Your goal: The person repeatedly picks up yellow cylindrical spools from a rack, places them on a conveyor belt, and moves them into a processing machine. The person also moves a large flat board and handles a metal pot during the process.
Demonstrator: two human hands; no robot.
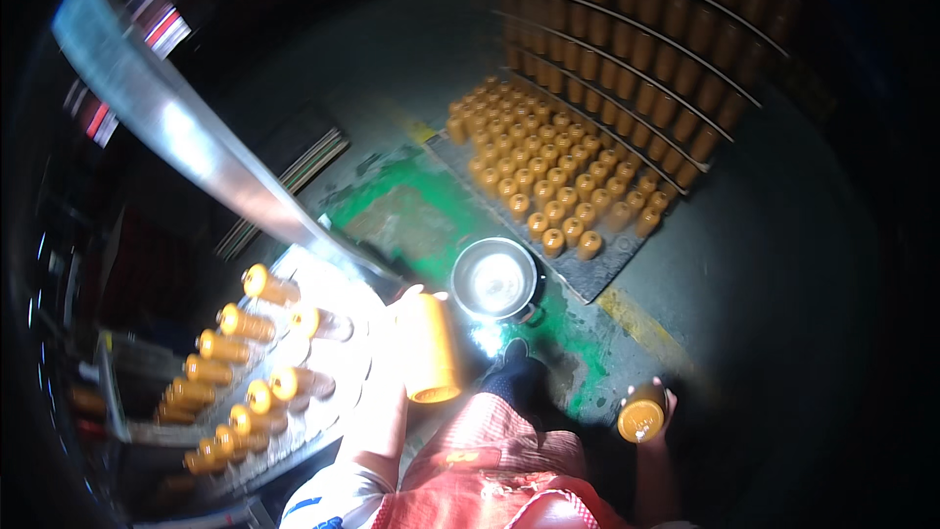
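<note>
Head view: the left forearm rises from the lower edge, left of centre. The left hand (399,321), washed out by glare, seems curled round an orange bottle (435,358) at centre. At lower right, the right arm reaches up, and the right hand (668,413) has its fingers wrapped round an amber bottle (642,418), end toward the camera.

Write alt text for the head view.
The left hand and right hand each hold an orange bottle. Similar bottles line a glare-lit surface at left; ahead, a round metal pan sits on the floor near dense bottle rows.
</note>
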